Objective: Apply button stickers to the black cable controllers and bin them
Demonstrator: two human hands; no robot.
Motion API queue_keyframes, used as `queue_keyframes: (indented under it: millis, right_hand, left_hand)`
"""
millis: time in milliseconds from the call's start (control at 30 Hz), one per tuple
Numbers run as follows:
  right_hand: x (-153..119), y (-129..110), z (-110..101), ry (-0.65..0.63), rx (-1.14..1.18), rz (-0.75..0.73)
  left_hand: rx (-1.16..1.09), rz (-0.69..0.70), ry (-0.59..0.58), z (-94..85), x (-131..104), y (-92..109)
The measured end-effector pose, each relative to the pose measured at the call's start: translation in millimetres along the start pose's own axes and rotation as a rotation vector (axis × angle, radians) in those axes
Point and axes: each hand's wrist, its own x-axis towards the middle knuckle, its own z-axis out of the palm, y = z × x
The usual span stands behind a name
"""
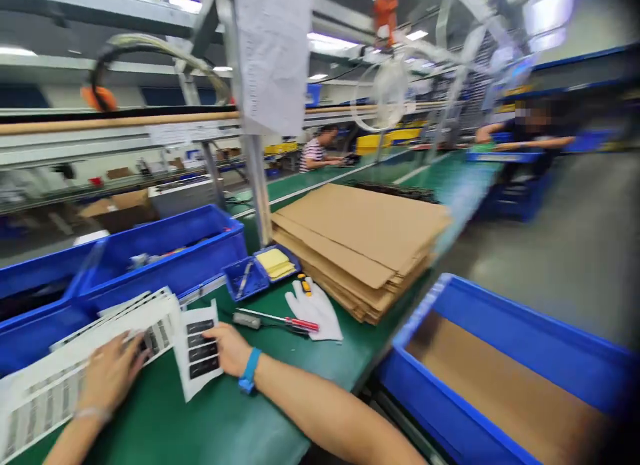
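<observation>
My right hand, with a blue band at the wrist, pinches the right edge of a small white label sheet bearing several black rectangular labels. The sheet is held tilted above the green tabletop. To the left, my left hand is over a stack of long label sheets, its fingers bent together. A small dark piece shows at its fingertips; blur hides what it is. Beyond my right hand lie a red-handled screwdriver, a grey-handled tool and a white glove.
Blue bins line the back left. Small blue trays hold yellow pads and a pen-like tool. A cardboard stack stands at the far right, beside a metal post. A large blue crate is right of the table. Two people sit farther off.
</observation>
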Motion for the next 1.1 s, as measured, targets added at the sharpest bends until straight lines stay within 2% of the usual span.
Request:
queue_keyframes:
  millis: [67,133,300,467,667,800,867,933,1033,1100]
  right_hand:
    - [-1,4,-2,-0.025,-0.025,-0.058]
    - [1,9,-3,-0.038,-0.060,-0.118]
    - [-1,13,-1,-0.060,-0.147,-0.169]
    - [-7,13,3,-0.049,-0.194,-0.188]
    - [-13,27,6,-0.123,-0.264,-0.183]
    - [-12,34,0,-0.186,-0.465,-0.240]
    - [0,30,-4,-0.155,-0.574,-0.293]
    - [24,22,-1,-0.064,-0.709,-0.327]
    - [77,8,18,0.064,-0.882,-0.371]
    - [115,0,37,0.069,-0.897,-0.391]
  left_hand:
    - [-0.060,0.021,-0.134,-4.0,-9,1]
    - [-0.146,-0.033,-0.187,-3.9,-11,3]
    - [-0.236,-0.195,-0.182,-6.1,-12,6]
    - [-0.557,-0.302,-0.193,-15.1,-25,30]
    - [-1.033,-0.274,-0.232,-21.6,-42,70]
    - [-1.139,-0.259,-0.238,-19.8,-43,76]
    - [-1.134,-0.294,-0.216,-20.8,-44,68]
    - [-1.114,-0.331,-0.195,-23.9,-46,55]
    - [-1.094,-0.342,-0.212,-27.9,-51,35]
    - [-1.093,-0.325,-0.244,-28.1,-54,27]
